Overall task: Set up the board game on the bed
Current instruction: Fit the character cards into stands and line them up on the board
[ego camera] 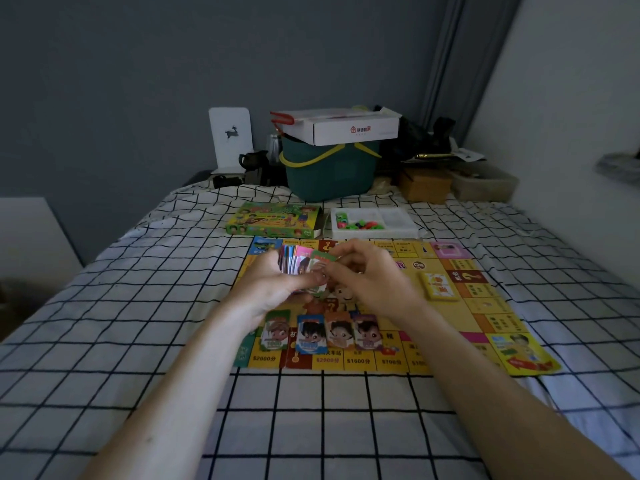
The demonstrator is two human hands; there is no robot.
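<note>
Right now we hold both hands over the middle of the game board, a thin, glossy yellow sheet lying flat on the bed, whose cover is white cloth ruled with a black grid. Our left hand curls around a fanned stack of paper play-money notes, the thumb pressed across their faces. Our right hand pinches the front note, a green-edged one, between thumb and forefinger, the other fingers loosely bent.

At 6 o'clock from the hands, four note piles sit side by side along the board's near edge, each printed with a cartoon face: a green pile, a blue pile, an orange pile and a purple pile. At 3 o'clock from the hands a small yellow rectangular card deck rests on the board.

Beyond the board, at 12 o'clock, lies the flat cardboard game box, brightly printed in green and yellow. Just beside it, toward 1 o'clock, stands the white plastic tray, holding small red and green plastic pieces in its left compartment.

Farther back at 12 o'clock a dark green plastic basket with a yellow handle carries a white cardboard carton on top. At 11 o'clock a white rounded bookend with a deer cutout stands against the grey wall.
</note>
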